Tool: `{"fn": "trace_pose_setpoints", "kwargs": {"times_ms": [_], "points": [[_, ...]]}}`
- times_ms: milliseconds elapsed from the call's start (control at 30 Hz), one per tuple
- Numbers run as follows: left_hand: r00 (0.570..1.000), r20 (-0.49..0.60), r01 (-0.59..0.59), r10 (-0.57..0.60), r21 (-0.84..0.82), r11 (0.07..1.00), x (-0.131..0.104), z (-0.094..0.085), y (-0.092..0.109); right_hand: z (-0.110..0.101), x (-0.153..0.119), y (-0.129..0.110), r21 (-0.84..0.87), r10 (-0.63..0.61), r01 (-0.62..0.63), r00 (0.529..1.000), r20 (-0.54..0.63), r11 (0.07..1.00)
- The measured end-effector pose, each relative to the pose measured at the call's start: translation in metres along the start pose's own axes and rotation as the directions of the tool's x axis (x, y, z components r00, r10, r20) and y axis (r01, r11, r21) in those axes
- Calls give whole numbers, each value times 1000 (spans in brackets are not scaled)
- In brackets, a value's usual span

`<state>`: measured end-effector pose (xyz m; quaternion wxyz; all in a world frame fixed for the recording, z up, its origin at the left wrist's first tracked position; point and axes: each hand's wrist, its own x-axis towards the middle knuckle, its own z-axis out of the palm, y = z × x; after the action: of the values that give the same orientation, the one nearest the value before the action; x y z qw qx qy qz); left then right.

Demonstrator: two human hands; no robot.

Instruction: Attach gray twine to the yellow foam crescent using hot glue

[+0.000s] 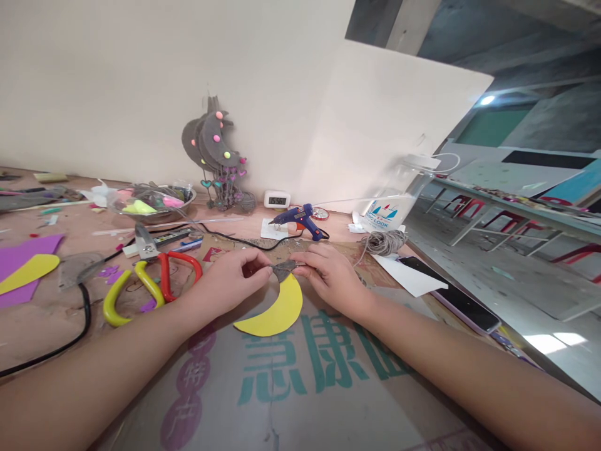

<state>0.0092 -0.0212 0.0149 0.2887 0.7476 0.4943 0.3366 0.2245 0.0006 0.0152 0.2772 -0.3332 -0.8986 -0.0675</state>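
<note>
One yellow crescent (277, 313), a grey piece (283, 270) at its upper tip, was positioned over printed cardboard (220, 413).
Left hand (239, 272) and right hand (331, 275) each pinched a side of the grey piece between fingertips; large green characters below included 康, with others in purple circles. Farther back on the desk (28, 329), a white clock (277, 200) read 15:56 near a blue glue gun (307, 217); rightward, a clear jar (389, 203) bore "LOOK".

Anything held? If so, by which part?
A small grey piece at the upper end of the yellow crescent: the left hand pinches the piece's left end, the right hand its right end. Whether the crescent itself is pinched can't be told.
</note>
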Motion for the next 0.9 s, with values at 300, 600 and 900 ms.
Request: {"fn": "trace_pose_setpoints", "kwargs": {"times_ms": [300, 600, 900], "points": [[1000, 6, 2, -2, 4, 1000, -1, 0, 2, 1, 0, 1, 57, 37, -36, 999, -20, 998], [990, -109, 76, -84, -76, 994, 4, -3, -3, -1, -1, -8, 226, 284, -286, 958, 45, 931], [991, -123, 47, -57, -83, 995, 3, -1, -4, 6, -2, -4, 359, 315, -427, 890, 329, 830]]}}
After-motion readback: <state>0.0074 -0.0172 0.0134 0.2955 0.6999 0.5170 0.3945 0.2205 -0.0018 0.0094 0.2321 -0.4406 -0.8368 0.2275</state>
